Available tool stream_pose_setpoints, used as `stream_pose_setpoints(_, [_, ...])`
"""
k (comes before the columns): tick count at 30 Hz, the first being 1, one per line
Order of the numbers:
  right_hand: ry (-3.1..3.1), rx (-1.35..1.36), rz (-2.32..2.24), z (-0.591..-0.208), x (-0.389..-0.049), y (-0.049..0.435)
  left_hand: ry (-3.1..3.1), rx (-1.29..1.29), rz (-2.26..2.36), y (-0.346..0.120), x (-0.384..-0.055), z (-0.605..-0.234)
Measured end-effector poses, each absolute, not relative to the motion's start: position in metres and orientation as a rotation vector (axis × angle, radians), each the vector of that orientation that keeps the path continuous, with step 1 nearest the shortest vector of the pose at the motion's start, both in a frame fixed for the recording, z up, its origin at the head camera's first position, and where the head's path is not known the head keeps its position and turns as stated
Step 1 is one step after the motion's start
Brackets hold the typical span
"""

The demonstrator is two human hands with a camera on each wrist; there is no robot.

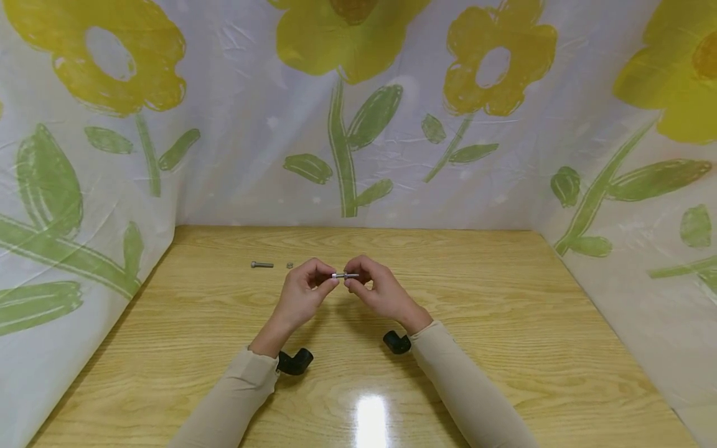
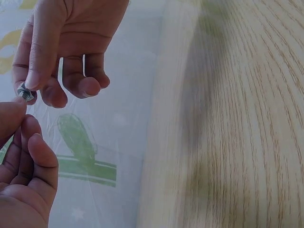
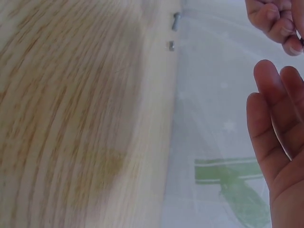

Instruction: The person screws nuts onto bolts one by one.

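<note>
In the head view, my left hand (image 1: 301, 294) pinches the head end of a small metal bolt (image 1: 339, 275) between thumb and index finger. The bolt lies level, its shank pointing right. My right hand (image 1: 385, 294) pinches a nut (image 2: 24, 92) on the bolt's shank with thumb and index fingertip. The left wrist view shows this nut at close range, with the threaded end in it. The right hand's other fingers hang loosely bent. In the right wrist view the bolt is out of frame.
Left of my hands, a second bolt (image 1: 262, 265) lies on the wooden table (image 1: 504, 348), with a loose nut (image 1: 289, 266) just right of it. A flower-printed sheet (image 1: 241, 124) walls the table at the back and both sides. Black wrist pieces (image 1: 295, 361) jut inward from both sleeves.
</note>
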State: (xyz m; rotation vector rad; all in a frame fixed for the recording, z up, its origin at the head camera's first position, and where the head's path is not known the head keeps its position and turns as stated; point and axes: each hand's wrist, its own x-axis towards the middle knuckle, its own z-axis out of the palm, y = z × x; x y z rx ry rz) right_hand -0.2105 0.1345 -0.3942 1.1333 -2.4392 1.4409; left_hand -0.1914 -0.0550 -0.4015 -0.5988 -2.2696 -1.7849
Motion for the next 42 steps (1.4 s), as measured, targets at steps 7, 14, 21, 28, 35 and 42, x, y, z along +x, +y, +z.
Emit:
stream_pose_setpoints(7, [-2.515,1.084,1.391,-0.393,-0.21,0.134,-2.263,-0.594,-1.791,-0.055,-0.191,-0.401])
stream_pose_setpoints(14, [-2.563,1.033,1.416,-0.393,-0.209,0.134,-2.263,-0.6,-1.798,-0.055,-0.191,-0.401])
stream_pose_setpoints(21, [-2.502,1.078,1.448,-0.394,-0.21,0.134,-2.251,-0.628,-1.799,-0.054,-0.192,-0.401])
stream_pose_setpoints(28, [-2.44,1.126,1.419,-0.404,-0.217,0.134,-2.246,-0.621,-1.795,-0.055,-0.193,-0.404])
stream_pose_setpoints(35, [-2.496,1.095,1.398,-0.431,-0.233,0.138,-2.25,-0.629,-1.802,-0.054,-0.191,-0.405])
stream_pose_setpoints(42, [-2.506,1.075,1.386,-0.432,-0.238,0.142,-2.24,-0.644,-1.807,-0.053,-0.193,-0.404])
